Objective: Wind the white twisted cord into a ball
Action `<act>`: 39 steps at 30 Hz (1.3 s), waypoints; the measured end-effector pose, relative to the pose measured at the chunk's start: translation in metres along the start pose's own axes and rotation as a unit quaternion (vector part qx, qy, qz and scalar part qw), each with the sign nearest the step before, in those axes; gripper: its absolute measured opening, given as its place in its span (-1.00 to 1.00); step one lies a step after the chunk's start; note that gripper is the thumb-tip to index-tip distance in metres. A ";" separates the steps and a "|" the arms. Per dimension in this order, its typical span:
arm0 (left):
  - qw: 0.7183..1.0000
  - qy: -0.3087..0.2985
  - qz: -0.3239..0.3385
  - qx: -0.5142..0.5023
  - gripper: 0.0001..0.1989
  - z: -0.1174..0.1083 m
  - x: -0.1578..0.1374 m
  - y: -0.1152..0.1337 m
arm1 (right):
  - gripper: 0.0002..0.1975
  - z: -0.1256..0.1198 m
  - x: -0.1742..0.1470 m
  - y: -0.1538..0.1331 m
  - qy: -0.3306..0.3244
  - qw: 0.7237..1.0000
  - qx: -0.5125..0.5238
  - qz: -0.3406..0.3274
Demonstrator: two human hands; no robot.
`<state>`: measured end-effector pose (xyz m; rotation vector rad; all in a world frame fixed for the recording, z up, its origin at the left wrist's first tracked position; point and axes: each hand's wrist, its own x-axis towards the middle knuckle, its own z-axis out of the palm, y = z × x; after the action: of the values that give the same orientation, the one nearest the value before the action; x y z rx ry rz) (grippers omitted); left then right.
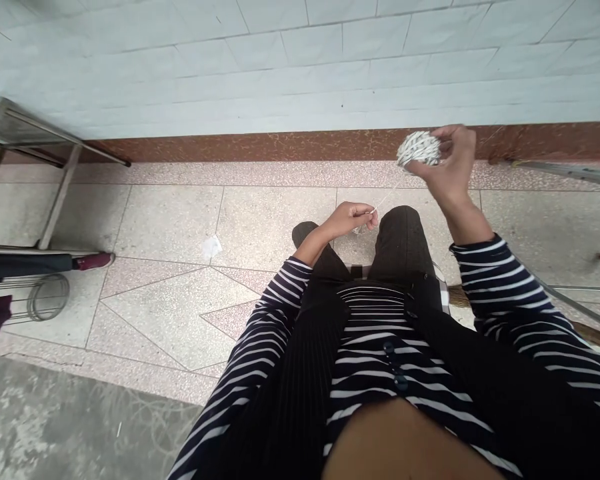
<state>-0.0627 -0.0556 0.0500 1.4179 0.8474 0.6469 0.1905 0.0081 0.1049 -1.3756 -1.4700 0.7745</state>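
My right hand [455, 157] is raised in front of the wall's brown skirting, its fingers wrapped round the side of a ball of white twine [420, 149]. A thin white strand [389, 196] slants down from the ball to my left hand [353, 219]. That hand is closed above my knees, thumb and fingers pinching the strand. A little more whitish cord [359, 229] shows just under the left fingers, but most of it is hidden.
A metal-legged table [60, 193] stands at the left, near another person's shoe [94, 261] and a wire-ringed stool [49, 297]. A white scrap [211, 247] lies on the tiled floor. Metal bars [570, 170] are at the right. The tiled wall [300, 87] runs ahead.
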 end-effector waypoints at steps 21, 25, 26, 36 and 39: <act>0.951 0.033 0.031 0.306 -0.69 -0.024 -0.005 0.030 | -0.46 0.006 -0.081 0.012 -0.357 0.817 0.325 0.316; 0.951 0.052 0.031 0.304 -0.72 -0.039 0.003 0.023 | -0.56 0.007 -0.089 0.010 -0.355 0.809 0.339 0.324; 0.947 0.063 0.030 0.315 -0.73 -0.043 0.008 0.019 | -0.56 0.007 -0.091 0.009 -0.352 0.808 0.341 0.327; 0.954 0.094 -0.017 0.284 -0.74 -0.055 0.026 -0.028 | -0.29 -0.029 -0.079 -0.039 -0.261 0.856 0.377 0.240; 0.961 0.098 -0.032 0.256 -0.77 -0.049 0.028 -0.034 | -0.25 -0.032 -0.068 -0.056 -0.228 0.868 0.389 0.208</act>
<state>-0.0910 -0.0071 0.0148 1.7976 1.2773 0.5455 0.1939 -0.0723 0.1532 -0.8929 -0.9724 1.8369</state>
